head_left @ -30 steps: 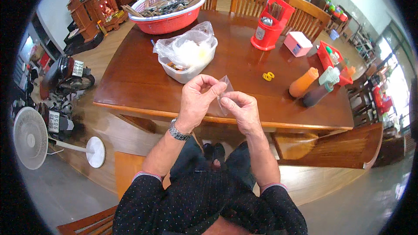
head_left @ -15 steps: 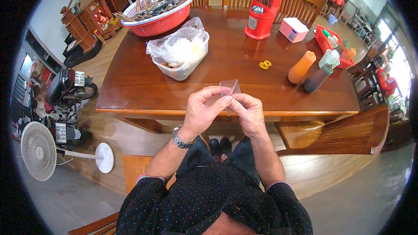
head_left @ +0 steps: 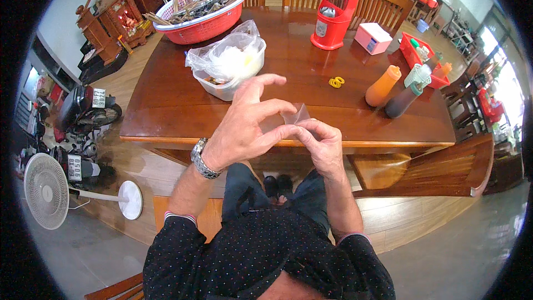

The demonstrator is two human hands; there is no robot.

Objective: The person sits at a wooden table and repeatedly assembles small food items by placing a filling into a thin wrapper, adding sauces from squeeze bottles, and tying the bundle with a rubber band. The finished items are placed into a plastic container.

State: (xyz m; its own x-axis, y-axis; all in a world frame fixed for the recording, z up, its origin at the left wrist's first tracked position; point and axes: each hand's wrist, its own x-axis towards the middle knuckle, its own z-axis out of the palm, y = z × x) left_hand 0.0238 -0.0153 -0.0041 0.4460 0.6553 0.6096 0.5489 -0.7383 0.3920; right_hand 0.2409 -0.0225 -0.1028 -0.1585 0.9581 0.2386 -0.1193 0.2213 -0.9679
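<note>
A small clear plastic bag [head_left: 297, 114] is held just above the table's near edge. My right hand [head_left: 323, 143] pinches its lower part between thumb and fingers. My left hand [head_left: 242, 126], wearing a metal-band watch, has its fingers spread, with the index finger raised highest. Its thumb tip reaches my right thumb, and another fingertip is at the bag's left side; whether it grips the film I cannot tell. Beyond my left hand stands a translucent plastic tub [head_left: 223, 93] with plastic bags [head_left: 227, 58] in it. Yellow rubber bands [head_left: 336, 82] lie on the table, right of the small bag.
The wooden table [head_left: 288, 72] also carries a red basin [head_left: 202, 32] heaped with chopsticks and cutlery, a red utensil holder [head_left: 332, 25], a pink box [head_left: 372, 39], an orange bottle [head_left: 383, 85], a dark sauce bottle [head_left: 404, 100] and a red tray [head_left: 410, 50]. A wooden chair [head_left: 433, 169] stands at right.
My left hand has moved left and spread its fingers, where before both hands pinched the small bag together. My right hand still holds the bag in nearly the same place.
</note>
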